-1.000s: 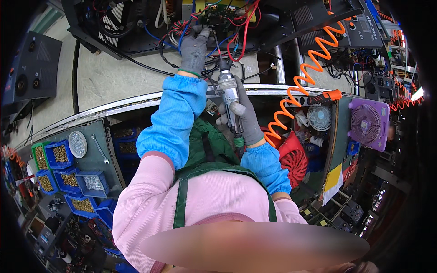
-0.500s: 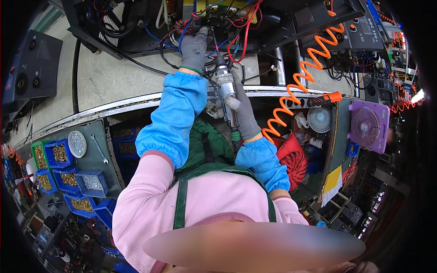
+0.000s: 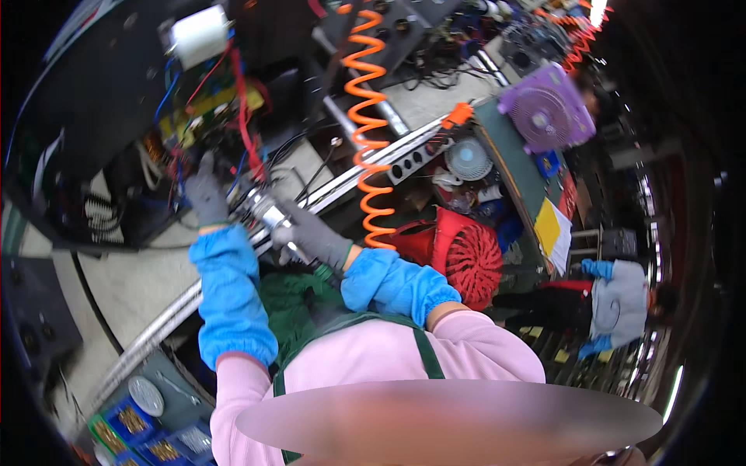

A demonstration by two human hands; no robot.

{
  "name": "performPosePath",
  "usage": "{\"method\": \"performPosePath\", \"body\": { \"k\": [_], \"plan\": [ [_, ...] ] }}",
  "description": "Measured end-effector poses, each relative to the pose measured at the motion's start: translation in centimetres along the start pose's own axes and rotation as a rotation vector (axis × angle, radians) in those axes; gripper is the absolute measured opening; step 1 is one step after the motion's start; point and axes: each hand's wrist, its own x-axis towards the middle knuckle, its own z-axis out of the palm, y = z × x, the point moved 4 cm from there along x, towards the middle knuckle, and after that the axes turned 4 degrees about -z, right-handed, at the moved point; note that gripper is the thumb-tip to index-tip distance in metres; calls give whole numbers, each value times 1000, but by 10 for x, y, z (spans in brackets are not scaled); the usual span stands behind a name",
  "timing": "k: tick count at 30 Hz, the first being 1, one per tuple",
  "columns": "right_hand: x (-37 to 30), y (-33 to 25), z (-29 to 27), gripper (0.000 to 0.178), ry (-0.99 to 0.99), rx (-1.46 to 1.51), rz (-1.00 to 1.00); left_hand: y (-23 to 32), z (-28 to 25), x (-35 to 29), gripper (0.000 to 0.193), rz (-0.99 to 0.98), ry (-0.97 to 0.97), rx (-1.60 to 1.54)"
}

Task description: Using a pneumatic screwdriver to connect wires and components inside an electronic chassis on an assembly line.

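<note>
My right hand (image 3: 317, 237), in a grey glove, is wrapped round a silver air screwdriver (image 3: 270, 211) with a green fitting at its rear end. The tool points up and left into the wiring of an open black machine housing (image 3: 287, 81). My left hand (image 3: 207, 198), gloved too, reaches in beside the tool's front end. Its fingers are drawn together among the wires, and what they pinch, if anything, is too blurred to make out. Red wires (image 3: 245, 116) hang down from a white cylinder (image 3: 199, 37) above the hands. The screwdriver's tip is lost among the parts.
A coiled orange air hose (image 3: 365, 116) hangs right of the housing. Beyond stand a red slotted guard-like thing (image 3: 474, 260), a pale round fan (image 3: 468, 159) and a purple fan (image 3: 546, 109). Blue bins of fasteners (image 3: 132, 415) sit lower left. Another person (image 3: 618, 303) stands at right.
The whole view has turned and shifted, so the housing now fills the upper left and a person shows at right. My right hand still grips the screwdriver; my left hand stays at the wiring.
</note>
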Motion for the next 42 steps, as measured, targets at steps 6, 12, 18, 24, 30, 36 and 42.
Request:
{"method": "performPosePath", "body": {
  "k": [6, 12, 18, 24, 30, 36, 42],
  "plan": [
    [-10, -9, 3, 84, -17, 11, -74, -1, 4, 3, 39, 298, 27, 506],
    [-12, -9, 14, 86, -65, -18, -148, -19, -20, 25, 48, 398, -9, 641],
    [-10, -12, 8, 88, -52, -37, -162, 15, 0, -4, 62, 404, 109, 727],
    [-13, -18, 11, 90, -85, -24, -171, 11, -4, 0, 59, 378, 102, 596],
    [-16, -19, 11, 89, -98, -17, -134, -6, -11, 16, 35, 676, 59, 1245],
    [-13, -19, 16, 88, -89, -7, -145, -35, -34, 43, 37, 214, 87, 746],
    [-21, -21, 5, 86, -62, -44, -121, 2, -2, 10, 36, 411, 95, 666]
  ]
}}
